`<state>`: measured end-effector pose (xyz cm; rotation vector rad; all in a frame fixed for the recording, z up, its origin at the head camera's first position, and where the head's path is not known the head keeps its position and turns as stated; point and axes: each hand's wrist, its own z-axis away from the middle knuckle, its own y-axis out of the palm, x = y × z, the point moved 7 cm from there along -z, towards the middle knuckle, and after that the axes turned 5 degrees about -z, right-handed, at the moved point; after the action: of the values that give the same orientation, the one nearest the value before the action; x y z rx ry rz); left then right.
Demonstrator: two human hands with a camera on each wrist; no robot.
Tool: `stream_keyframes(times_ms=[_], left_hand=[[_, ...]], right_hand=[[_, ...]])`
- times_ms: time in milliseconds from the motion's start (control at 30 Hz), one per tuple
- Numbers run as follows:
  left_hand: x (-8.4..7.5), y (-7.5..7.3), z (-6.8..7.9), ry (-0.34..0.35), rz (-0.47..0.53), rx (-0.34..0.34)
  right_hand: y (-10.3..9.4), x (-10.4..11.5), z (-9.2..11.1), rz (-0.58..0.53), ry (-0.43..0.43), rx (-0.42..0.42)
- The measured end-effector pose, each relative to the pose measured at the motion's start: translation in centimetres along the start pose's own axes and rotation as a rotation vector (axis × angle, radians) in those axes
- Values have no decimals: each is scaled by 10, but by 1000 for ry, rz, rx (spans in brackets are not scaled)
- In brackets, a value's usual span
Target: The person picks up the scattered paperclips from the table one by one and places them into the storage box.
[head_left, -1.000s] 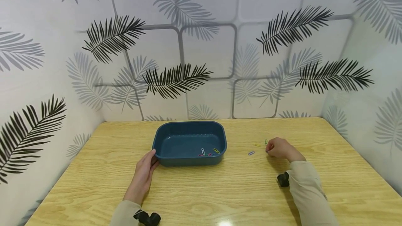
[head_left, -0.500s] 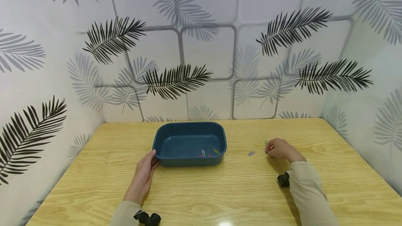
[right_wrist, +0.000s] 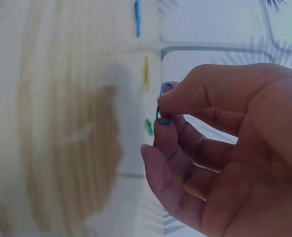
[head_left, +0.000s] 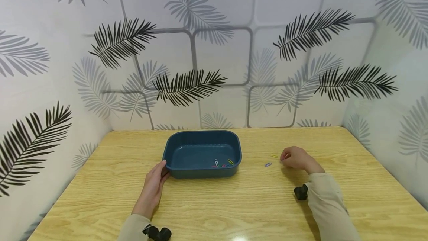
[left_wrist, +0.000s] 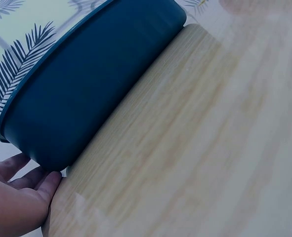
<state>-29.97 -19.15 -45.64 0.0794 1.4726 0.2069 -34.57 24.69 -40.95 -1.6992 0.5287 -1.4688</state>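
My right hand (head_left: pixel 295 158) pinches a blue paper clip (right_wrist: pixel 164 120) between thumb and fingers, above the table. On the wood nearby lie a yellow paper clip (head_left: pixel 274 156) and a bluish-purple one (head_left: pixel 268 164). A green paper clip (right_wrist: pixel 149 127) shows in the right wrist view; in the head view the hand hides it. My left hand (head_left: pixel 153 181) grips the near left corner of a dark blue rectangular tub (head_left: pixel 200 173), with one digit at the rim and other fingers low against the wall (left_wrist: pixel 17 182). Inside sit a white paper clip (head_left: pixel 216 162), a yellow one (head_left: pixel 230 162) and pink ones.
The wood-grain table (head_left: pixel 214 203) reaches back to a wall (head_left: pixel 220 47) with a leaf pattern. More such wall stands at both sides. Each wrist wears a black camera mount (head_left: pixel 300 192).
My right hand has risen slightly and shifted a little left with the blue paper clip, covering the green one in the head view. My left hand and the tub stay in place.
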Motion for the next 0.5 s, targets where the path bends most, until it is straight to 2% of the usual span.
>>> stream_keyframes(times_ms=[267, 500], left_hand=[[-1, 1, 2, -1, -9, 9], [-1, 1, 1, -9, -15, 7]], right_hand=[[-7, 12, -1, -87, 19, -69], [-9, 34, -8, -183, 3, -115]])
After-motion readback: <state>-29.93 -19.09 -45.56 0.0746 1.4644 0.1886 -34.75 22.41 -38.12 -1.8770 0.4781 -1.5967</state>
